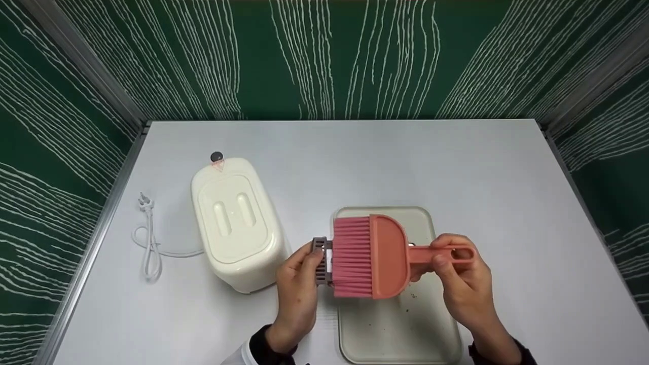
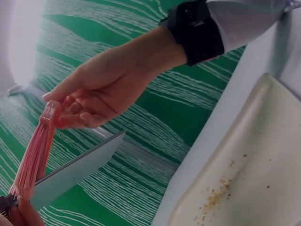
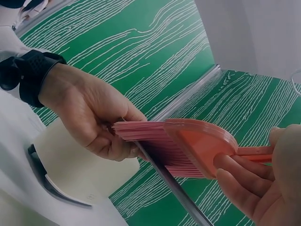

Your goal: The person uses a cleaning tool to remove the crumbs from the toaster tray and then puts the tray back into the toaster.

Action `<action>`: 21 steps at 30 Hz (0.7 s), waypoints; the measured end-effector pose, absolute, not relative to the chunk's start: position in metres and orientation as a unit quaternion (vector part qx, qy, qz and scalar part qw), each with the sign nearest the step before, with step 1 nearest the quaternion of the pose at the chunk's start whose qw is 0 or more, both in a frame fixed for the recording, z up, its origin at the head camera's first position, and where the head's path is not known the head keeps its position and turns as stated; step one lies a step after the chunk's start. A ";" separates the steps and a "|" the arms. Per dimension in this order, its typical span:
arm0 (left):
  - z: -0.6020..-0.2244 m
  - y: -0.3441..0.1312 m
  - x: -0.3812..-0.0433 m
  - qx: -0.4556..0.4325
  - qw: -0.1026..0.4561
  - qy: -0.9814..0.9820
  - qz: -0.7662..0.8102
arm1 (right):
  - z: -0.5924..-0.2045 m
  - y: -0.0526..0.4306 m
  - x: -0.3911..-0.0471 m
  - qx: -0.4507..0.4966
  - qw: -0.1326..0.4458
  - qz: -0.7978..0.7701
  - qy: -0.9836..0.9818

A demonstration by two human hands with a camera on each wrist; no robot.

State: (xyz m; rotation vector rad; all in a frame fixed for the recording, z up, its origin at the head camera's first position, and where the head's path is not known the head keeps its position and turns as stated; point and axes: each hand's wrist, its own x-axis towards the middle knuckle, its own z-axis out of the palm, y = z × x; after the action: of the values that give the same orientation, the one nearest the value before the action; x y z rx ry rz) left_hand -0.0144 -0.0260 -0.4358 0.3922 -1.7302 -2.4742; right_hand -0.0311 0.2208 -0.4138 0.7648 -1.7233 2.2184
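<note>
My right hand [image 1: 469, 291] grips the handle of an orange hand brush [image 1: 389, 256] with pink bristles, which point left. My left hand [image 1: 298, 289] pinches the grey slotted end [image 1: 321, 268] of a flat metal crumb tray, thumb on top. Seen from above, the brush hides most of that crumb tray. In the left wrist view its thin metal plate [image 2: 77, 174] juts out beside the bristles. The bristles lie across the plate in the right wrist view, reaching close to the left fingers. Both things are held up over a shallow cream tray [image 1: 400, 339].
Brown crumbs [image 2: 217, 195] are scattered on the cream tray. Left of the hands stands a cream toaster [image 1: 233, 218] with a lid-like top and a dark knob [image 1: 216, 156]. Its white cord and plug [image 1: 146, 204] lie on the white table [image 1: 487, 167]. Green patterned panels surround the table.
</note>
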 end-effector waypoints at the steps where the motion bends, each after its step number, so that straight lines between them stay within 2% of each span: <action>1: -0.436 -0.026 -0.015 0.129 0.050 -0.568 -0.811 | -0.414 0.221 -0.031 0.259 0.118 0.755 -0.591; 21: -0.431 -0.032 -0.017 0.141 0.079 -0.575 -0.802 | -0.408 0.241 -0.036 0.208 0.168 0.737 -0.621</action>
State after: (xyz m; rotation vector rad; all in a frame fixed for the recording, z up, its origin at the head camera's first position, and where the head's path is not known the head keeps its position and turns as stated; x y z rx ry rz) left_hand -0.0173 -0.0325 -0.4312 0.4231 -1.7195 -2.4001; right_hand -0.0364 0.2406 -0.4075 0.5920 -1.7658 2.0972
